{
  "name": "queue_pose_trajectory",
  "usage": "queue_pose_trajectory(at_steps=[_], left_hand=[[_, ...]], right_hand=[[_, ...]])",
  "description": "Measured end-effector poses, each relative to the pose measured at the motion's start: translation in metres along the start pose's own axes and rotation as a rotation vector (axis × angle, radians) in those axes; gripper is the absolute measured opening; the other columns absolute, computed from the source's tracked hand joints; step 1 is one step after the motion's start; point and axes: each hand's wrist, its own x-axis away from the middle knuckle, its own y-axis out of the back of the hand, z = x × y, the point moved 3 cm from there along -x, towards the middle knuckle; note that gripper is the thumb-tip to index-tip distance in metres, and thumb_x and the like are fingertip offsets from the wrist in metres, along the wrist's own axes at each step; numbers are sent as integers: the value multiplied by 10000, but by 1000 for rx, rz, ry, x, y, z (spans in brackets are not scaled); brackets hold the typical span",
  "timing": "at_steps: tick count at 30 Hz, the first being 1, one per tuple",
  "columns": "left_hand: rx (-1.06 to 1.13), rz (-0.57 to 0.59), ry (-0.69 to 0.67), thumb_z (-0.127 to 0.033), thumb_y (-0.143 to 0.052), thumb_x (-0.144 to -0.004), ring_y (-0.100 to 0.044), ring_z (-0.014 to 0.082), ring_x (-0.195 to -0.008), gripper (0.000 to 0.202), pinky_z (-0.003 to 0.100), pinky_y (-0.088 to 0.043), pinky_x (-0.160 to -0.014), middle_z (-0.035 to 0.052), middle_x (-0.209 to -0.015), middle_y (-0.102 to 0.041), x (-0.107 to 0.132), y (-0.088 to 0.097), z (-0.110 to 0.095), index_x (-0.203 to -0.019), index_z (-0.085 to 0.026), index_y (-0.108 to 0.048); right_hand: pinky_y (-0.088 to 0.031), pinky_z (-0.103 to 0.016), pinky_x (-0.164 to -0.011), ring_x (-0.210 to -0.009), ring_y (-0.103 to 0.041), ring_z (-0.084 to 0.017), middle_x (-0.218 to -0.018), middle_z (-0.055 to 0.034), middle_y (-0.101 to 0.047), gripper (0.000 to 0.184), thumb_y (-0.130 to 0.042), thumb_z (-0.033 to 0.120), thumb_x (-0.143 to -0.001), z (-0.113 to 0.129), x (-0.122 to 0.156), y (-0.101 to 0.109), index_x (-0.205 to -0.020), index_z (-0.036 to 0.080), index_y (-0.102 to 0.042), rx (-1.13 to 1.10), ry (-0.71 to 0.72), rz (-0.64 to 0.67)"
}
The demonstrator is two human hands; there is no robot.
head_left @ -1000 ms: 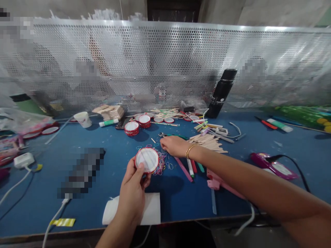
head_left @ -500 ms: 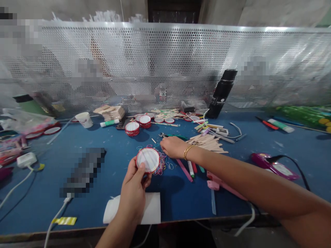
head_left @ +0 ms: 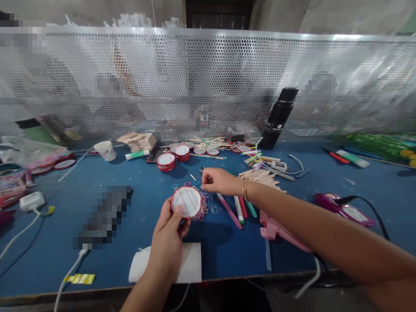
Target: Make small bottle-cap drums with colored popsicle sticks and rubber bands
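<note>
My left hand grips a round, red-rimmed white disc, its pale face turned up towards me and crossed by thin lines. The thumb presses on the lower part of the face. Just right of the disc is my right hand, fingers curled into a pinch above the table; whatever may be between the fingertips is too small to see. Small coloured loops like rubber bands lie loose behind and beside the disc, partly hidden by it. A white sheet lies under my left wrist.
Stacked red-rimmed discs, wooden sticks and markers lie on the blue table. A pink glue gun rests below my right forearm. A black bottle stands against the perforated metal screen. A phone lies left.
My right hand has shifted slightly right and appears raised from the table, its fingers more tightly curled. My left hand and the disc have hardly moved.
</note>
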Motion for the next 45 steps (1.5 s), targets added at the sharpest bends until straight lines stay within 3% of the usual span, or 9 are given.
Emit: queue_pose_trajectory(at_steps=[5, 11, 17, 22, 28, 34, 39, 45], left_hand=[[7, 4, -5, -370, -892, -708, -504, 78, -626, 409, 153, -384, -521, -10, -836, -627, 0, 0, 0, -1064, -225, -751], [-53, -3, -38, -431, -882, -718, -481, 79, -636, 399, 159, -362, -504, -2, -877, -639, -1, 1, 1, -1033, -218, -763], [-126, 34, -58, -454, -880, -721, -474, 74, -648, 450, 152, -365, -500, 1, -938, -653, 1, -1, -1, -1080, -222, -738], [-85, 7, -82, -429, -888, -706, -491, 74, -644, 487, 148, -373, -482, 17, -991, -662, -1, -1, -2, -1112, -219, -720], [-48, 3, -96, -400, -903, -694, -512, 75, -609, 588, 149, -392, -458, -12, -958, -645, -1, -2, -4, -1224, -291, -671], [-21, -34, -132, -389, -889, -713, -554, 90, -676, 541, 153, -460, -492, -2, -1028, -640, -2, 3, -4, -1209, -295, -694], [51, -64, -165, -332, -876, -721, -576, 109, -740, 483, 152, -488, -512, 21, -1086, -650, -4, 3, -4, -1171, -272, -713], [94, -23, -175, -291, -845, -759, -594, 115, -727, 419, 172, -498, -508, 41, -1107, -669, -5, 4, -3, -1154, -245, -712]], right_hand=[[-557, -261, -765, -745, -675, -113, -826, -9, -722, 203, -645, 133, -847, -1, 4, -3, -1050, 136, -648, -311, -21, 58], [-527, -256, -744, -731, -630, -110, -779, 9, -685, 111, -729, 211, -781, -2, 9, 0, -862, 157, -677, -497, -24, 54], [-427, -253, -677, -692, -533, -104, -729, 35, -623, 308, -839, 417, -699, -1, 14, 1, -767, 174, -663, -570, -31, 20], [-398, -259, -646, -660, -491, -104, -702, 37, -592, 360, -839, 477, -676, 1, 18, 0, -757, 178, -655, -587, -51, 31], [-412, -243, -607, -621, -496, -100, -678, 39, -587, 265, -757, 417, -740, -1, 18, -1, -768, 181, -639, -530, -61, 38], [-493, -261, -737, -732, -640, -136, -760, -1, -723, 54, -721, 213, -755, -10, 13, -2, -792, 175, -730, -310, -44, 54], [-521, -255, -746, -777, -712, -165, -814, -19, -790, 180, -686, 76, -743, -14, 12, -3, -838, 185, -793, -97, -34, 68], [-544, -250, -872, -949, -762, -177, -1001, -46, -830, 374, -572, -38, -752, -10, 12, -3, -941, 187, -803, 65, 0, 60]])
